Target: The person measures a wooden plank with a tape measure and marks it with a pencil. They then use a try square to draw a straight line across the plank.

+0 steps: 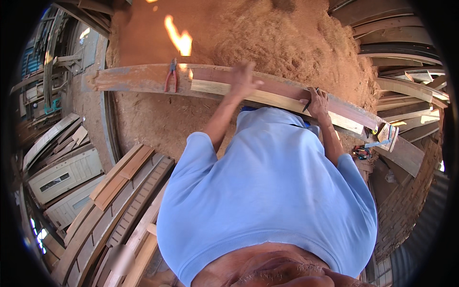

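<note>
A long wooden board (287, 88), reddish-brown on one face and pale along the near edge, lies lengthwise on a narrow bench plank (129, 78). My left hand (243, 80) is over the board's left half, blurred by motion, thumb held apart and nothing visible in it. At the board's right half, my right hand (319, 102) has its fingers closed round a thin dark pencil-like stick (307, 102) and rests against the wood. Pliers (171, 76) with red handles lie on the plank, left of the board.
Beyond the right end of the board sits a small wooden block with a blue tool (379, 143). Sawdust (287, 38) covers the ground ahead. Stacked timber (401, 95) lines the right side; planks (114, 191) and panelled doors (67, 174) lie to the left.
</note>
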Demonstrator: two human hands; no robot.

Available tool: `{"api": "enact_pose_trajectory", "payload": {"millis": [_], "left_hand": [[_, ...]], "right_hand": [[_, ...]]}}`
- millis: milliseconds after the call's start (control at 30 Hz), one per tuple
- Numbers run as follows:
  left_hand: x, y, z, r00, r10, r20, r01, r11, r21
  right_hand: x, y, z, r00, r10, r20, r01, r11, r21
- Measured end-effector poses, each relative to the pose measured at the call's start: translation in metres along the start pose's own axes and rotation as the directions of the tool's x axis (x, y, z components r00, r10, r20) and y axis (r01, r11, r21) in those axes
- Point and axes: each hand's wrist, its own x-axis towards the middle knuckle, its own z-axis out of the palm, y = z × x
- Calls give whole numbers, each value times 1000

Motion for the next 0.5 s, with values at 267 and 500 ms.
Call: {"api": "enact_pose_trajectory", "payload": {"millis": [267, 500], "left_hand": [[29, 90, 38, 769, 18, 639, -4, 1000, -23], [30, 86, 73, 797, -5, 604, -90, 988, 127]], "right_hand": [[-49, -17, 5, 989, 25, -143, -27, 1000, -8], [-68, -3, 22, 991, -4, -131, 9, 999, 41]]}}
